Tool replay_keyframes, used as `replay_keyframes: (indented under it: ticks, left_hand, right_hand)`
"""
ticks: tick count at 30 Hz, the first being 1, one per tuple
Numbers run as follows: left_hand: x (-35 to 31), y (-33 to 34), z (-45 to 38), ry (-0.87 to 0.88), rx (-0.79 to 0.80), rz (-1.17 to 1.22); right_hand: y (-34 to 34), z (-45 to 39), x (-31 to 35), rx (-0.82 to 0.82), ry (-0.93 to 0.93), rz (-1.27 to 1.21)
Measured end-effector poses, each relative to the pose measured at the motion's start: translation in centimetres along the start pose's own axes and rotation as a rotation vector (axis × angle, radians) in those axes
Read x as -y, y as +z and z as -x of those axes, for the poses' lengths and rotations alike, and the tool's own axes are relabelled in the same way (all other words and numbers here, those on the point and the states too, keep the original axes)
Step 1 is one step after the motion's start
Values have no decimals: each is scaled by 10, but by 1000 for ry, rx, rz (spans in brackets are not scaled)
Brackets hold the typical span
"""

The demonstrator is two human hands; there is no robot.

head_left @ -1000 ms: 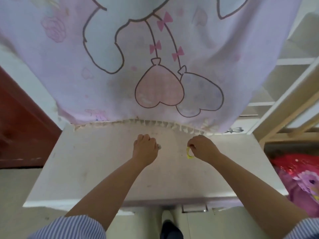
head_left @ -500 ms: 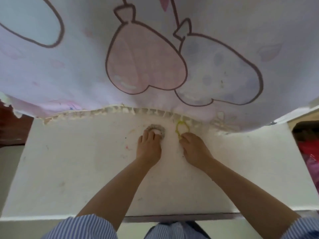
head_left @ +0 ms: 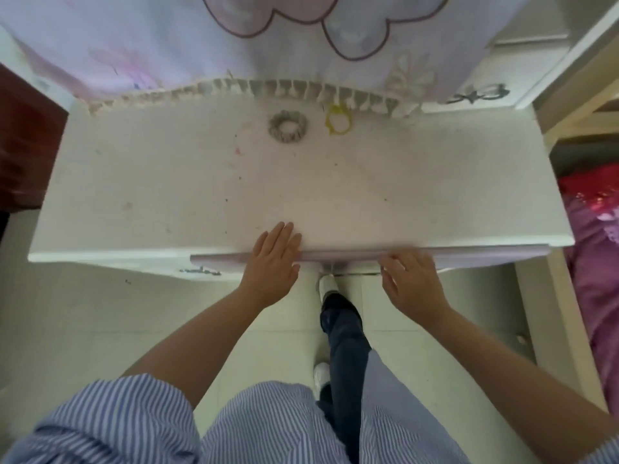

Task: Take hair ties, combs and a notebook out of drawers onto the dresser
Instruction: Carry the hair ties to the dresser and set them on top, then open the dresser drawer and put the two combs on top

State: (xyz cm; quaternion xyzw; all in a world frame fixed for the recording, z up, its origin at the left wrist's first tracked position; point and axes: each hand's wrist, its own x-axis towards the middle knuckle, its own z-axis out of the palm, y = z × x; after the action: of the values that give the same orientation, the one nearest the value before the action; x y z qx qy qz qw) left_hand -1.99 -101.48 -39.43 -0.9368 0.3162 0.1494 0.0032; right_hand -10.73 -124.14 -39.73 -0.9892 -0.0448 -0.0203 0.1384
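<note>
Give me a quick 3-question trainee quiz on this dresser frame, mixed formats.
1. True or false: the grey scrunchie and yellow hair tie lie touching on the dresser top.
2. Which hand rests partly on the dresser top? A) left hand B) right hand C) neither
3. Fill in: both ties lie near the fringed edge of the ___.

Key: 1 false, they lie apart. 2 A; the right hand is at the drawer front. 3 cloth.
</note>
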Motion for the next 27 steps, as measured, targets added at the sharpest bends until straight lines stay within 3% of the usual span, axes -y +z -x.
replay_keyframes:
  ticks: [8, 10, 14, 18, 21, 23, 27]
  left_hand:
    - [-26, 42, 24, -148, -66, -30]
    - [-28, 51, 21, -181, -81, -10]
    - [-38, 61, 18, -240, -179, 11]
    - [-44, 64, 22, -303, -202, -10]
    - [-46, 53, 25, -240, -278, -38]
    - [-45, 47, 31, -159, -355, -44]
    - [-46, 52, 63, -62, -332, -6]
  right_hand:
    - [47, 17, 14, 292, 167, 96]
    - [61, 15, 16, 284, 234, 101]
    - [74, 9, 10, 180, 147, 261]
    - [66, 6, 9, 221, 228, 325]
    - [74, 13, 11, 325, 221, 155]
    - [75, 30, 15, 291, 234, 143]
    - [73, 73, 28, 275, 235, 69]
